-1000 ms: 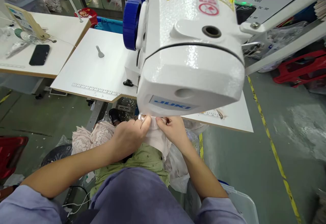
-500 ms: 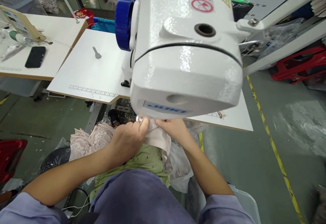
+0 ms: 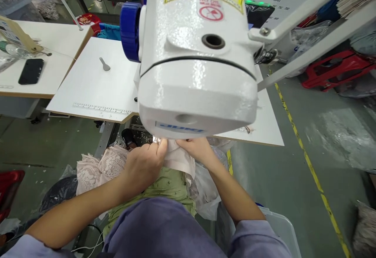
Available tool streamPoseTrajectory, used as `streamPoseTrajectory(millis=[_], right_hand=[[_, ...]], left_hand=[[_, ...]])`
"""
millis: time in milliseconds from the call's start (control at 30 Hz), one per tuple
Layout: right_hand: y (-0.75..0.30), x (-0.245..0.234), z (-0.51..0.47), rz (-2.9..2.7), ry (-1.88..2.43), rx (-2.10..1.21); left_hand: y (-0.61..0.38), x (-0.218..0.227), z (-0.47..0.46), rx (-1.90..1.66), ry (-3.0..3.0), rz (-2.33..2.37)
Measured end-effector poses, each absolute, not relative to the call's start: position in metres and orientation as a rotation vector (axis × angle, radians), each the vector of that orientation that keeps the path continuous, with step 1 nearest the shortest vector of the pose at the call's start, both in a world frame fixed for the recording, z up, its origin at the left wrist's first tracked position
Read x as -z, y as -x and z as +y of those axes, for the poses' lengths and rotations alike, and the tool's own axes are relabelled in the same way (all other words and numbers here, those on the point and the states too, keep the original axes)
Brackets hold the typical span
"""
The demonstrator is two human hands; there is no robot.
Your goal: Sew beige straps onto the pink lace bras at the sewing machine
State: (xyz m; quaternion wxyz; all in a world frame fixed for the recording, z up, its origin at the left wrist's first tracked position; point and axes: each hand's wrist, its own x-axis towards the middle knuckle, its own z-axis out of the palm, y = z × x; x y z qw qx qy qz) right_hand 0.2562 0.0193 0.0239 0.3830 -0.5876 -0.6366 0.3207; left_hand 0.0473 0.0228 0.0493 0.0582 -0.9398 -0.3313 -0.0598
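Two hands of yours are closed on the pale pink fabric [image 3: 178, 160], just below the front of the sewing machine head [image 3: 199, 93]. Your left hand [image 3: 143, 164] has its fingers curled in and its thumb against the fabric's upper left edge, pinching it. Your right hand [image 3: 196, 148] pinches the upper right edge with the thumb on top; its other fingertips are hidden by the machine, so you cannot see exactly how they sit. Between your hands the fabric hangs down over the green cloth [image 3: 167, 187] on your lap. A small shiny metal piece [image 3: 156, 139] shows just beyond your left thumb.

Beside your left hand lie pale pink lace cups [image 3: 113, 164]; whether they join the fabric behind your hand cannot be told. Below your right wrist is a clear plastic bag [image 3: 207, 197], and beyond your right forearm a clear bin [image 3: 280, 226].

Above your hands, the machine carries a blue handwheel [image 3: 130, 31] on its left. On the white tabletop [image 3: 82, 82] there, a ruler strip [image 3: 102, 108] runs along the near edge, with a grey tool [image 3: 105, 64] farther back. Farther left, a black phone [image 3: 31, 71] lies on the neighbouring table [image 3: 64, 40].
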Motion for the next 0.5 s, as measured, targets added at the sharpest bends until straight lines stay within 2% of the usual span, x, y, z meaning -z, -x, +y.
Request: streamPoseTrajectory(millis=[367,500], right_hand=[[-0.259,-0.01,0.011,-1.571,1.514,-0.824],[-0.26,-0.002,0.006,-1.548,1.522,-0.793]], left_hand=[[-0.037,-0.044,0.029,0.33,2.944,-0.989],[-0.031,-0.042,0.029,0.309,3.0,-1.219]])
